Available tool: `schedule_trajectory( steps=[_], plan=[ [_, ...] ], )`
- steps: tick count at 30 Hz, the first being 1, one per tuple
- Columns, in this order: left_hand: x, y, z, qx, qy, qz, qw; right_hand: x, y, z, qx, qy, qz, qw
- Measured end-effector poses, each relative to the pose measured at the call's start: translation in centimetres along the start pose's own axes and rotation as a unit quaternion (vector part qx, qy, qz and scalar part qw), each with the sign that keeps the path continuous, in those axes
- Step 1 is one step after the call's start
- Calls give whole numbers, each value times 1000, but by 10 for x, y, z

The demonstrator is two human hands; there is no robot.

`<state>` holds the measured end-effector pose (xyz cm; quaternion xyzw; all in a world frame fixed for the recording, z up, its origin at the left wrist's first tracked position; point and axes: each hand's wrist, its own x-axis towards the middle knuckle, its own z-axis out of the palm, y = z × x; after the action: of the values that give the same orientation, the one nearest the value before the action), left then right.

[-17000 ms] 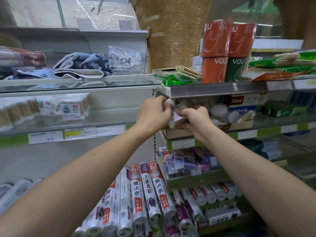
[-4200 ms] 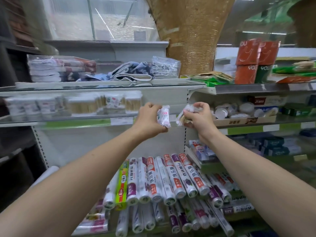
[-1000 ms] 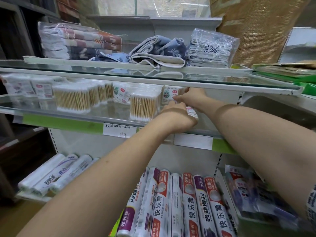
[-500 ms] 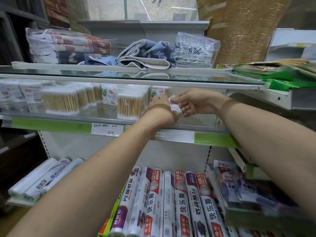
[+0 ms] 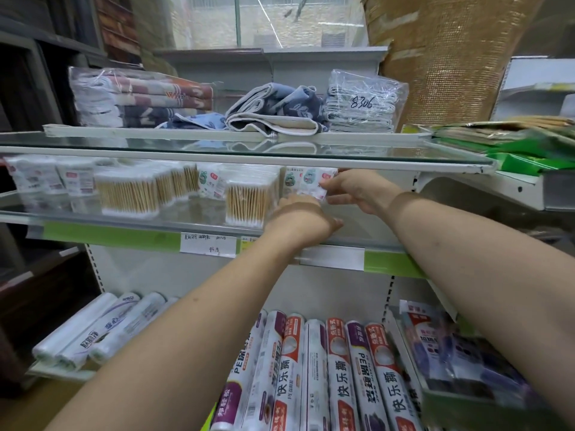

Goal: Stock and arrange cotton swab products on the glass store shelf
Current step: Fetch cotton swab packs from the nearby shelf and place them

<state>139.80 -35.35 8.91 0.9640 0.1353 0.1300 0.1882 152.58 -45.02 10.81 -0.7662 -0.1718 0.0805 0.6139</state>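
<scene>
On the middle glass shelf [image 5: 124,219] stand clear packs of wooden-stick cotton swabs [image 5: 246,203] and white printed swab packs [image 5: 37,179]. At the row's right end my right hand [image 5: 354,191] pinches the right edge of a small white printed cotton swab pack [image 5: 306,183], which stands upright next to the wooden-stick packs. My left hand [image 5: 300,217] reaches over the shelf just below and in front of that pack, its back towards me. Its fingers are hidden behind the hand; the thumb points to the right.
An upper glass shelf [image 5: 311,157] hangs close above my hands, loaded with folded towels [image 5: 273,110] and bagged cloths [image 5: 362,102]. Price labels [image 5: 208,245] line the shelf front. Rolls of plastic wrap [image 5: 314,374] lie on the lower shelf. Green packets [image 5: 529,147] are stacked at right.
My right hand has pushed the small pack further back and stood it at the end of the row. My left hand dropped slightly lower in front of it.
</scene>
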Motion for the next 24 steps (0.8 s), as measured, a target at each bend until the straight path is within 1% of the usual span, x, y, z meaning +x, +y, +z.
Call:
schedule_trajectory(
  steps=[4, 8, 12, 15, 18, 20, 24],
  plan=[
    [-3, -3, 0, 11, 6, 40, 999, 4, -2, 22, 4, 18, 4, 1000],
    [-6, -2, -4, 14, 1, 33, 999, 12, -7, 35, -40, 35, 2, 999],
    [-5, -3, -4, 19, 1, 35, 999, 27, -5, 38, -147, 57, -10, 987],
    [-3, -2, -4, 23, -2, 35, 999, 28, -3, 40, -188, 78, -22, 979],
    [-2, -2, -3, 25, -8, 33, 999, 23, -4, 39, -225, 80, -24, 971],
    [-1, -1, -2, 26, -7, 32, 999, 18, -5, 35, -220, 86, -22, 972],
    [-2, 1, -4, 29, -1, 30, 999, 4, -5, 21, -225, 60, -18, 972]
  ],
)
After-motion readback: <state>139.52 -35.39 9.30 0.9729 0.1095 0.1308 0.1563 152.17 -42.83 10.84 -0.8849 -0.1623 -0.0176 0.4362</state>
